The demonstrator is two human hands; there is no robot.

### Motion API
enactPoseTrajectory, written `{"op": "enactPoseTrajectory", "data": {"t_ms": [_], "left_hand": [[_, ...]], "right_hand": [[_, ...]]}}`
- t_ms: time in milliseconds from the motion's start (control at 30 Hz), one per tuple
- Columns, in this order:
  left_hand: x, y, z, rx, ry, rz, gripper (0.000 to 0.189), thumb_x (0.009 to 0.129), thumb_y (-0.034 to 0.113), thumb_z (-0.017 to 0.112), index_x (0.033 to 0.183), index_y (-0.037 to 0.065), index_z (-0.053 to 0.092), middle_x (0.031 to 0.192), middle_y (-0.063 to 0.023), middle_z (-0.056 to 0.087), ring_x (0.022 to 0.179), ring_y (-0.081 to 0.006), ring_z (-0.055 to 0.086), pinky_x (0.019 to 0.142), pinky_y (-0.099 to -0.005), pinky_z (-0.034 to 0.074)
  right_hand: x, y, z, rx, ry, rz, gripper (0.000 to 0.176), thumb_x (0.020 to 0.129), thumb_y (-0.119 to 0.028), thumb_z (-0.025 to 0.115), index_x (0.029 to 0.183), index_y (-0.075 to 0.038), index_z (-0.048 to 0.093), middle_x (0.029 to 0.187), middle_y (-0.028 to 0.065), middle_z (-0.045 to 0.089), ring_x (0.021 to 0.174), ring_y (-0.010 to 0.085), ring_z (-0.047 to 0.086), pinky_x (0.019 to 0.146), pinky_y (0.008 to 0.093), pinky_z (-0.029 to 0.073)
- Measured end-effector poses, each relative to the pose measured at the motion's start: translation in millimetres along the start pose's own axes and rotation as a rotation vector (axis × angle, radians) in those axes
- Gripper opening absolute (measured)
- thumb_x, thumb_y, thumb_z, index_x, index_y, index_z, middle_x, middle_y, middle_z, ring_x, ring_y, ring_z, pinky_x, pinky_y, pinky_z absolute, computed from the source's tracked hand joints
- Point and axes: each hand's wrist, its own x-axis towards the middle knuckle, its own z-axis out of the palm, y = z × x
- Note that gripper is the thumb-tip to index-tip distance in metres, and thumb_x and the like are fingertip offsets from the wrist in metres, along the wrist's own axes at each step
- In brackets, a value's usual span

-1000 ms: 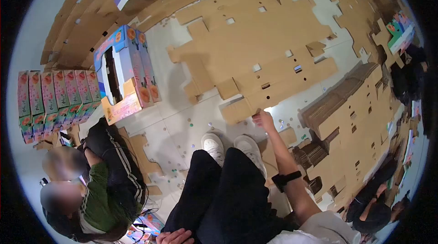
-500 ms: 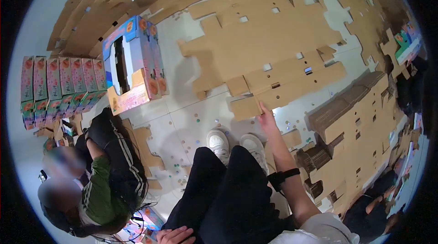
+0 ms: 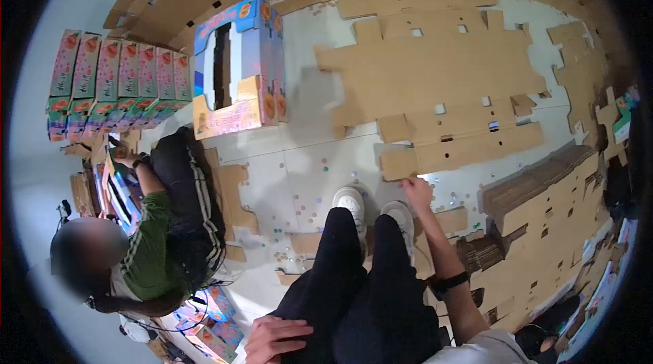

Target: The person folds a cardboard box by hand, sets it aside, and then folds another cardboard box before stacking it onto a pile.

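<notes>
brown cardboard sheet [image 3: 442, 71] is on the floor [image 3: 272, 153], right hand [image 3: 417, 192] curled by its near edge, can't tell if pinching; left hand [image 3: 277, 338] loosely spread on the thigh [image 3: 313, 299]. yanking one corner could rip it.

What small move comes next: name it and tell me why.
Probably bring the left hand off the thigh to the near edge of the flat cardboard. The right hand is alone at that edge, whether gripping I cannot tell, and the sheet is wide, so a second hand might steady it.
</notes>
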Motion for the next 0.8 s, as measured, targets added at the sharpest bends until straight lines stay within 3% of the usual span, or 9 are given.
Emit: {"op": "enactPoseTrajectory", "data": {"t_ms": [33,67,200,300,367,467,600,767,800], "left_hand": [[0.8,-13.3,-2.9,0.061,-0.196,0.166,0.034,0.09,0.023,0.051,0.062,0.004,0.053,0.094,-0.0232,0.067,0.091,-0.03,0.066,0.072,-0.0375,0.049],[37.0,41.4,17.7,-0.073,0.288,0.027,0.035,0.093,0.022,0.039,0.081,-0.003,0.06,0.091,-0.024,0.066,0.083,-0.0377,0.064,0.079,-0.0455,0.046],[36.1,29.5,16.0,-0.31,0.351,-0.078,0.039,0.091,0.035,0.046,0.086,-0.001,0.061,0.095,-0.0198,0.065,0.092,-0.0347,0.061,0.083,-0.0465,0.043],[51.2,-16.2,1.4,-0.543,0.532,-0.385,0.048,0.09,0.028,0.048,0.049,0.009,0.032,0.051,-0.0123,0.05,0.053,-0.0184,0.048,0.054,-0.0307,0.039],[85.6,-68.0,-20.0,-0.498,0.541,-0.217,0.042,0.091,0.032,0.045,0.055,0.013,0.033,0.054,-0.0006,0.032,0.05,-0.0123,0.03,0.049,-0.0252,0.024],[146.6,-146.8,-70.3,-0.312,0.484,-0.459,0.041,0.089,0.027,0.043,0.054,0.009,0.036,0.054,-0.002,0.039,0.052,-0.0124,0.037,0.05,-0.0275,0.029],[218.3,-278.7,-151.5,0.185,0.556,-0.412,0.018,0.084,0.01,0.051,0.099,0.001,0.055,0.093,-0.0123,0.056,0.09,-0.0208,0.054,0.08,-0.0299,0.041],[267.3,-316.3,-148.9,0.925,0.4,-0.251,0.071,0.07,-0.003,0.063,0.135,0.003,0.035,0.134,-0.0174,0.041,0.127,-0.0297,0.039,0.107,-0.0372,0.033],[268.6,-304.0,-130.0,1.091,0.304,-0.444,0.081,0.067,-0.003,0.066,0.138,0.005,0.029,0.138,-0.0168,0.036,0.13,-0.0294,0.036,0.108,-0.0391,0.032]], "right_hand": [[1.9,-1.7,2.7,-0.121,0.068,-0.012,0.028,0.081,-0.031,0.055,0.08,-0.005,0.067,0.076,0.0171,0.066,0.071,0.0324,0.065,0.065,0.0413,0.05],[4.3,-0.6,7.2,-0.183,0.05,0.058,0.031,0.081,-0.034,0.055,0.082,-0.006,0.068,0.08,0.0176,0.067,0.078,0.0367,0.064,0.069,0.0449,0.051],[-7.3,-27.8,-6.5,-0.195,0.057,-0.08,0.028,0.081,-0.028,0.055,0.07,-0.003,0.063,0.063,0.0117,0.063,0.059,0.0288,0.063,0.057,0.0397,0.049],[1.0,-61.9,-30.2,-0.172,0.207,-0.05,0.021,0.08,-0.025,0.058,0.08,-0.005,0.061,0.072,0.0116,0.062,0.068,0.0301,0.062,0.061,0.0415,0.048],[28.6,-38.2,-24.8,-0.211,0.316,-0.222,0.021,0.079,-0.024,0.06,0.088,-0.005,0.058,0.082,0.0132,0.059,0.08,0.0326,0.059,0.066,0.0439,0.049],[47.7,-9.5,-15.2,-0.316,0.367,-0.378,0.027,0.076,-0.02,0.064,0.096,-0.006,0.053,0.093,0.0139,0.052,0.094,0.0346,0.054,0.072,0.0456,0.049],[55.8,-16.9,-26.8,-0.323,0.176,-0.298,0.027,0.074,-0.019,0.066,0.093,-0.005,0.052,0.09,0.0127,0.049,0.09,0.0329,0.054,0.073,0.0432,0.049],[67.9,4.0,-27.1,-0.053,0.063,-0.275,0.019,0.076,-0.014,0.065,0.089,-0.004,0.054,0.092,0.011,0.05,0.083,0.0304,0.057,0.073,0.0407,0.049],[63.9,10.5,-25.4,0.014,0.082,-0.304,0.014,0.078,-0.011,0.063,0.088,-0.004,0.055,0.092,0.0105,0.051,0.081,0.0297,0.058,0.073,0.04,0.049]]}}
